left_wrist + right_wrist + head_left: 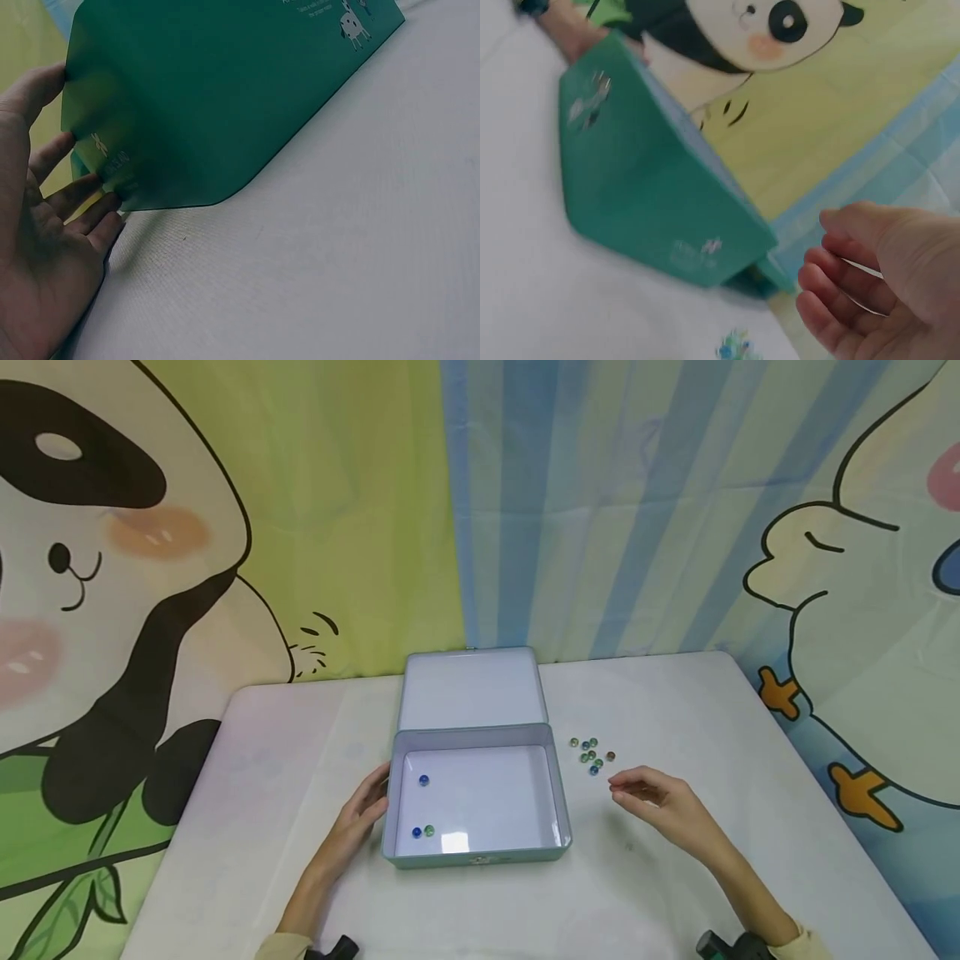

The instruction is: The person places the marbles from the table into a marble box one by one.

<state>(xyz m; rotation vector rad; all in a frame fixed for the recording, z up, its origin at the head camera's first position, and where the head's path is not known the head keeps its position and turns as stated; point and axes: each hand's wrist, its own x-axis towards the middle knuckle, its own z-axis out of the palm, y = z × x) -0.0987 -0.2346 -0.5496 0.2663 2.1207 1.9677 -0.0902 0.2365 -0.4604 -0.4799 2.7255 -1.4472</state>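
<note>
A green metal box point(478, 860) with a pale lining lies open, its lid point(472, 689) folded back behind it. Inside are two blue marbles point(423, 780) and a green one point(429, 831). My left hand point(352, 827) rests against the box's left side; in the left wrist view its fingertips point(94, 184) touch the green wall near a corner. Right of the box, several loose marbles point(592, 755) lie in a small cluster. My right hand point(663, 802) hovers just in front of them, fingers loosely bent, thumb close to the index finger. No marble shows between its fingertips in the right wrist view.
A white-covered table point(660, 902) carries everything. Behind it hangs a striped and yellow-green curtain point(360, 527) with a panda print at left and a pale cartoon animal at right. The box's raised walls stand between the two hands.
</note>
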